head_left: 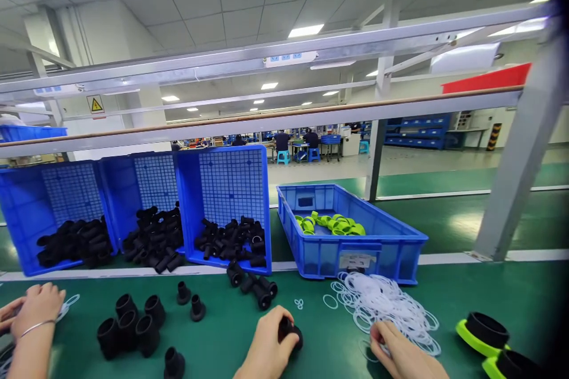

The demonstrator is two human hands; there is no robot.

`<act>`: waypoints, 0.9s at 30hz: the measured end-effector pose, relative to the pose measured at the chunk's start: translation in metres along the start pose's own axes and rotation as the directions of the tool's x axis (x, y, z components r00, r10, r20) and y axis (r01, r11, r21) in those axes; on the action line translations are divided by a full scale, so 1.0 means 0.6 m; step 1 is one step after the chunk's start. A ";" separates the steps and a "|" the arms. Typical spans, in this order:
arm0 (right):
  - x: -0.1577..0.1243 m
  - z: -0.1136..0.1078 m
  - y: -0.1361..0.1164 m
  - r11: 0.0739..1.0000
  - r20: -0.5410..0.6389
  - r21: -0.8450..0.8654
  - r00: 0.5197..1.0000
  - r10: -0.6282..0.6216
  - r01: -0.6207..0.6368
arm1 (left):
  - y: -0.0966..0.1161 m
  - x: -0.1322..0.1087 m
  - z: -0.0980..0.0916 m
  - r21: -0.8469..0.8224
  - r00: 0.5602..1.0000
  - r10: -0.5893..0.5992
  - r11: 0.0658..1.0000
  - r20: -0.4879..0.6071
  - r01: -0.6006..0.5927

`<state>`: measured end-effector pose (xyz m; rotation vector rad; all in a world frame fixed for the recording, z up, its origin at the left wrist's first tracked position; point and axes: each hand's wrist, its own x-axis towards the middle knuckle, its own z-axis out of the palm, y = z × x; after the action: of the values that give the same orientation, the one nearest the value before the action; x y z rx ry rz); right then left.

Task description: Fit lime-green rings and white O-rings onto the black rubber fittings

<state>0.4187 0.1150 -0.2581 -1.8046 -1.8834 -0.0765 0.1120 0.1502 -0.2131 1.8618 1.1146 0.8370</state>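
Black fitting (291, 331), near centre, clamped in left hand (269, 346) (judged light, stiff; grip its barrel), while right hand (395, 352) pinches thin, floppy white rings (386, 308).

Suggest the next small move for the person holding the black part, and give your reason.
Probably the right hand should lift one ring from the pile of white rings and carry it to the black part. The left hand already grips that part, and the right fingers rest at the pile's edge.
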 end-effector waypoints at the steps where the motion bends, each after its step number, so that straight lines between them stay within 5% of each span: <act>1: 0.003 0.002 -0.001 1.000 0.005 0.006 1.000 -0.002 0.002 | -0.003 -0.002 -0.001 -0.104 0.999 -0.034 0.994 -0.039 0.030; 6: 0.017 0.007 0.004 0.999 0.131 0.030 0.991 -0.040 0.036 | -0.028 -0.018 -0.033 -0.563 0.986 -0.119 0.826 -0.115 0.034; 13: 0.033 -0.004 0.002 0.997 0.220 0.049 0.974 0.054 -0.066 | -0.028 -0.054 -0.054 -0.683 0.994 -0.065 0.730 -0.084 -0.010; 16: 0.057 -0.019 -0.057 0.969 0.217 0.236 0.976 0.025 -0.078 | -0.021 -0.056 -0.053 -0.695 0.999 0.002 0.719 -0.042 -0.031; 22: 0.092 -0.023 -0.256 0.790 0.123 0.600 0.961 -0.248 0.127 | -0.043 -0.058 -0.037 -0.733 0.999 -0.008 0.680 -0.041 -0.025; 27: 0.079 0.009 -0.315 0.663 0.153 0.735 0.917 -0.368 0.143 | -0.049 -0.066 -0.040 -0.638 0.995 -0.090 0.769 -0.047 0.039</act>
<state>0.2397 0.1403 -0.1847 -1.0297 -1.9607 0.7702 0.0653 0.1299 -0.2329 1.2179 0.7870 1.0892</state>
